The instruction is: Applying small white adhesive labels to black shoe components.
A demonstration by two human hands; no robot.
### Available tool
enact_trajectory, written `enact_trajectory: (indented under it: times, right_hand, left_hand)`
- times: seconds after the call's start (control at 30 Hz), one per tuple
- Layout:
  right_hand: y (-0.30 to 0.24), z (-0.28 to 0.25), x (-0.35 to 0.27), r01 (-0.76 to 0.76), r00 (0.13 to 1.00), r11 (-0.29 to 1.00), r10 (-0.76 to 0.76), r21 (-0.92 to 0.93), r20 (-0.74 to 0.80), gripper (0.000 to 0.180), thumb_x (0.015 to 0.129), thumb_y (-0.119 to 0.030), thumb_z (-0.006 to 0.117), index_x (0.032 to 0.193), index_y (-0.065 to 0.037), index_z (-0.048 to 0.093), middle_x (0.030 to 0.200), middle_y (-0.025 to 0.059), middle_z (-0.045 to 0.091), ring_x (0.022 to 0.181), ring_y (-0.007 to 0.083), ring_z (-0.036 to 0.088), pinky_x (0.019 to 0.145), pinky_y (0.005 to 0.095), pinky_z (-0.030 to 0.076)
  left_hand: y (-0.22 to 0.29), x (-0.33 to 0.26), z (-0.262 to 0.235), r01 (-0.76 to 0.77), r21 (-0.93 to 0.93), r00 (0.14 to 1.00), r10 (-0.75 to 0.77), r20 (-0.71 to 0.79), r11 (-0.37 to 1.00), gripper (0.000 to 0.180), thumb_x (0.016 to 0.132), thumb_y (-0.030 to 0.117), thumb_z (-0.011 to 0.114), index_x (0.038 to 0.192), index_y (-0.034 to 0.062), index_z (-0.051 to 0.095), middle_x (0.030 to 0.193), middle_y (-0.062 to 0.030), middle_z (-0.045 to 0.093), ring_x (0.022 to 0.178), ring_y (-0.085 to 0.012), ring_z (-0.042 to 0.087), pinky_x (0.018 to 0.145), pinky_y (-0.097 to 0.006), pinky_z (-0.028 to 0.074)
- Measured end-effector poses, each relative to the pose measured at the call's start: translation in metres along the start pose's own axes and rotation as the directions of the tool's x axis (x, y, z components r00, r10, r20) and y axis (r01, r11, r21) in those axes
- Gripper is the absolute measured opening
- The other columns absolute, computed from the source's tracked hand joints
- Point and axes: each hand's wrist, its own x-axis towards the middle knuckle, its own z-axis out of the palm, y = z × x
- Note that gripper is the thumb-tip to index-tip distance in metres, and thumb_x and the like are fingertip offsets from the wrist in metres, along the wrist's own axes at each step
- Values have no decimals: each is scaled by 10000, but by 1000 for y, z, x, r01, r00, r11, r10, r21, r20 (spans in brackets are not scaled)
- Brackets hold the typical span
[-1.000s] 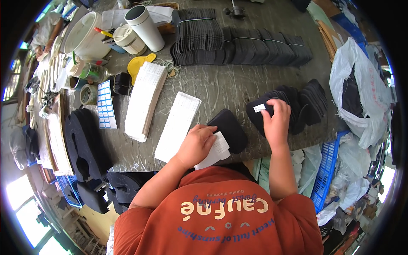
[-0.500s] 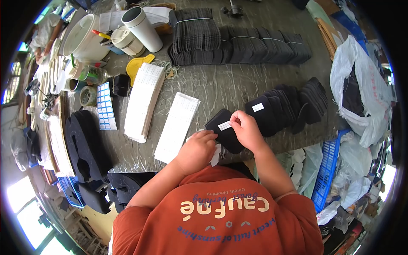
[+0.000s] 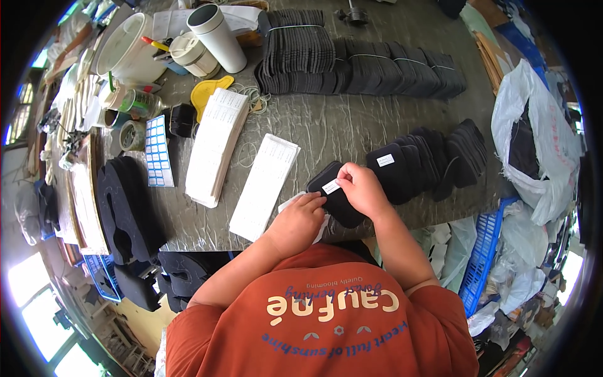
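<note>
A black pad (image 3: 344,210) with rounded corners lies on the table in front of me. My right hand (image 3: 363,190) pinches the right end of a small white label (image 3: 329,186), which lies against the pad's upper face. At the pad's left edge is my left hand (image 3: 298,221), its fingers bent and pressed together. White paper (image 3: 289,202) peeks out beside that hand; its fingertips' grip is hidden. To the right, a stack of similar black pads (image 3: 402,179) leans in a row, and the front one carries a white label (image 3: 384,161).
Left of my hands lie a printed white sheet stack (image 3: 264,185), a thicker stack (image 3: 217,147) and a blue-and-white label sheet (image 3: 159,151). Banded black pads (image 3: 370,68) line the back. A white tumbler (image 3: 218,39) and jars stand far left; a plastic bag (image 3: 534,144) is at right.
The view has shifted slightly. My hands stay at the same pad; the label now lies at a slightly steeper tilt, with my right fingers still at its end.
</note>
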Motion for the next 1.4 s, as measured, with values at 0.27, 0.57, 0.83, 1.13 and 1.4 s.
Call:
enact_trajectory:
  times: [0.27,0.57,0.83,1.13,1.4]
  right_hand:
    - [0,3,1,-1,999,995,-2,-102,-32,89,806,-110,653,799,-36,604,732,147,636,713,340,621,639,420,480]
    - [0,7,-1,23,989,1000,-24,-12,-143,124,769,-77,689,824,-27,590,718,152,639,700,328,631,638,404,492]
    - [2,12,-1,96,924,978,-158,-187,-349,212,716,-23,733,855,-29,574,761,122,601,840,335,604,704,392,494]
    - [7,-18,2,122,959,992,-127,-34,-253,174,800,9,647,837,-22,480,695,198,560,626,381,580,568,404,451]
    - [-20,-57,-23,208,782,815,-471,-540,-409,162,769,-36,664,896,-52,564,846,115,597,826,321,545,745,431,428]
  left_hand:
    - [3,3,0,49,1,998,-49,50,999,139,786,76,582,854,-43,606,1268,-202,543,1154,-323,523,1024,-415,397]
    - [7,8,1,-19,213,993,-7,119,977,184,814,147,560,883,-4,640,1324,-187,506,1097,-277,518,1011,-459,373]
    - [8,25,-4,59,178,985,-86,149,982,179,823,174,578,835,13,655,1349,-138,504,1016,-257,524,989,-426,385]
    - [-11,-1,-7,68,-43,986,-61,155,997,139,822,100,607,890,-20,625,1393,-139,466,1267,-312,424,1039,-416,362]
    - [-11,5,-6,207,-412,971,-238,-26,887,77,859,42,582,852,-33,597,1217,-153,603,1081,-317,548,916,-387,453]
